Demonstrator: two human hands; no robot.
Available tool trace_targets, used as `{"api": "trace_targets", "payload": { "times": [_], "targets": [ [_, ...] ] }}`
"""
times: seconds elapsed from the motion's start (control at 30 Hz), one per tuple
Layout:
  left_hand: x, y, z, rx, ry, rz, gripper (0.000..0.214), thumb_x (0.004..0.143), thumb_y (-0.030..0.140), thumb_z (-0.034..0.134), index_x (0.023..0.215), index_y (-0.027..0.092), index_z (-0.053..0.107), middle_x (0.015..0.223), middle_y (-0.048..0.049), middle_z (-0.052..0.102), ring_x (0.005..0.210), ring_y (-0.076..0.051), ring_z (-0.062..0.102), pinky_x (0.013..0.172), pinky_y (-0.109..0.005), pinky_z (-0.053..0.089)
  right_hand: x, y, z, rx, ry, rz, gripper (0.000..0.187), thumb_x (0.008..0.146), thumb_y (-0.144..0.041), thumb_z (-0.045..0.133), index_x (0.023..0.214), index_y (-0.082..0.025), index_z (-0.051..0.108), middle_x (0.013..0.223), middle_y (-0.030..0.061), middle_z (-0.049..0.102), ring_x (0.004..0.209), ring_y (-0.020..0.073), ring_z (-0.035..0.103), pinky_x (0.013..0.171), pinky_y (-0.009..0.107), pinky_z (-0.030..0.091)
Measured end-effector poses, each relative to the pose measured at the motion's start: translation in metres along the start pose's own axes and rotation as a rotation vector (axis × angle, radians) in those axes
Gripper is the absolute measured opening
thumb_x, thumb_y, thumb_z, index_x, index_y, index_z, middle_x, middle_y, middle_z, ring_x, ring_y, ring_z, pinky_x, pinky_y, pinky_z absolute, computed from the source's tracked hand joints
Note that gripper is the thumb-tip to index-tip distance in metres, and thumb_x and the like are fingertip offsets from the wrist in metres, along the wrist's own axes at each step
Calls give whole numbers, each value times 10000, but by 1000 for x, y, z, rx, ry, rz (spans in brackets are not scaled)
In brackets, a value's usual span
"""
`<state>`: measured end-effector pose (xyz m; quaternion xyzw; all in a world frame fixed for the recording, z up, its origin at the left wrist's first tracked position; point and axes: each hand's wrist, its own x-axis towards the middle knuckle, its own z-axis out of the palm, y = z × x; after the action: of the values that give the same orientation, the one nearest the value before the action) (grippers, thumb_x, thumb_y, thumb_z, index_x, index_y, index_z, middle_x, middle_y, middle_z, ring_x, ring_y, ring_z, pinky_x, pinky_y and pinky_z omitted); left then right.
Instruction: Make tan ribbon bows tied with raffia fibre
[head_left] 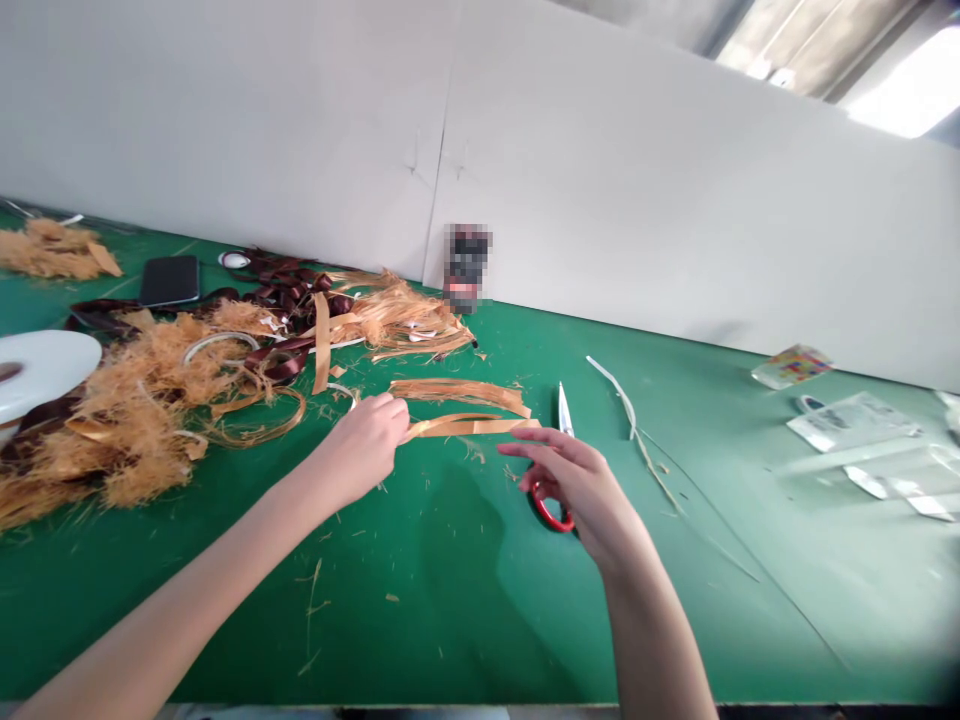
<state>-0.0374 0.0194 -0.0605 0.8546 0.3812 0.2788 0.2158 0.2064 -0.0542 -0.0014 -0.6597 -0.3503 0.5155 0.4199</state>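
My left hand [365, 445] is closed in a pinch on one end of a golden-orange ribbon strip [469, 426] that stretches rightward just above the green table [450, 600]. My right hand [581, 485] hovers at the strip's other end with fingers spread, holding nothing. Right under that hand lie scissors [559, 470] with red handles, their blades pointing away from me. A second frayed ribbon strip [459, 392] lies flat just beyond the held one.
A heap of frayed orange ribbon and dark maroon ribbon [150, 400] covers the left of the table. A white tape roll [41, 365], a black phone [170, 280], a white strip [622, 400] and clear plastic bags [862, 430] lie around. White boards [600, 200] wall the back.
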Motion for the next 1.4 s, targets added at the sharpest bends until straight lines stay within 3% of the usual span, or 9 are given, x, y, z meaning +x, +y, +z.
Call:
{"api": "trace_targets", "payload": {
  "times": [0.2, 0.33, 0.57, 0.67, 0.83, 1.07, 1.2, 1.3, 1.4],
  "targets": [
    [5, -18, -27, -19, 40, -38, 272, 802, 156, 541, 556, 229, 452, 629, -40, 478, 647, -221, 367, 700, -367, 283, 16, 20, -42, -349, 340, -201, 312, 621, -334, 768, 903, -214, 711, 921, 86, 735, 805, 246, 643, 711, 399, 494],
    [10, -9, -37, -30, 9, -9, 233, 838, 220, 571, 608, 219, 529, 667, -35, 532, 698, -222, 407, 729, -361, 275, 17, 26, -33, -529, 474, -447, 335, 646, -325, 764, 963, -238, 702, 1152, 112, 664, 1125, 337, 549, 942, 547, 411],
    [14, 30, -42, 149, -124, 264, 211, 900, 225, 528, 709, 202, 614, 878, -59, 641, 881, -240, 541, 795, -371, 361, 7, 17, 41, -610, 14, -828, 347, 797, -384, 703, 1109, -233, 677, 1314, 105, 600, 1281, 286, 442, 1081, 483, 349],
    [14, 41, -44, 293, -101, 380, 204, 918, 176, 496, 816, 195, 673, 1017, -81, 624, 970, -246, 542, 833, -389, 394, 9, 13, 57, -497, -186, -716, 251, 876, -384, 605, 1027, -222, 724, 1286, 102, 632, 1315, 274, 414, 1095, 475, 328],
    [16, 44, -49, 379, -106, 399, 247, 907, 127, 493, 725, 166, 655, 1033, -89, 597, 991, -244, 545, 851, -405, 416, 20, 12, 61, -173, -460, -453, 246, 853, -394, 608, 813, -188, 736, 1029, 75, 743, 963, 227, 658, 858, 370, 495],
    [17, 44, -51, 256, -263, 283, 232, 866, 122, 528, 670, 171, 641, 964, -60, 603, 905, -209, 552, 832, -348, 427, 39, 24, 50, -206, -138, -442, 282, 859, -419, 561, 779, -172, 671, 816, 59, 714, 828, 209, 650, 795, 348, 477],
    [19, 48, -59, 137, -304, 185, 203, 854, 169, 575, 667, 188, 650, 986, -45, 598, 956, -211, 556, 853, -336, 427, 41, 24, 35, -241, 137, -502, 311, 899, -449, 480, 833, -171, 602, 952, 107, 672, 955, 249, 610, 876, 412, 447],
    [25, 51, -64, 1, -310, 69, 257, 883, 317, 568, 676, 187, 646, 1024, -41, 584, 874, -185, 572, 813, -336, 440, 28, 15, 32, -264, 55, -614, 304, 900, -443, 519, 1084, -207, 571, 1203, 93, 625, 1149, 224, 559, 992, 404, 423],
    [36, 57, -66, -216, -275, -130, 314, 839, 456, 602, 685, 186, 648, 1028, -34, 585, 833, -175, 584, 778, -330, 454, 13, 2, 38, -457, -91, -893, 520, 804, -382, 702, 1266, -233, 517, 1363, 88, 557, 1296, 229, 462, 1085, 428, 371]
  ]
}}
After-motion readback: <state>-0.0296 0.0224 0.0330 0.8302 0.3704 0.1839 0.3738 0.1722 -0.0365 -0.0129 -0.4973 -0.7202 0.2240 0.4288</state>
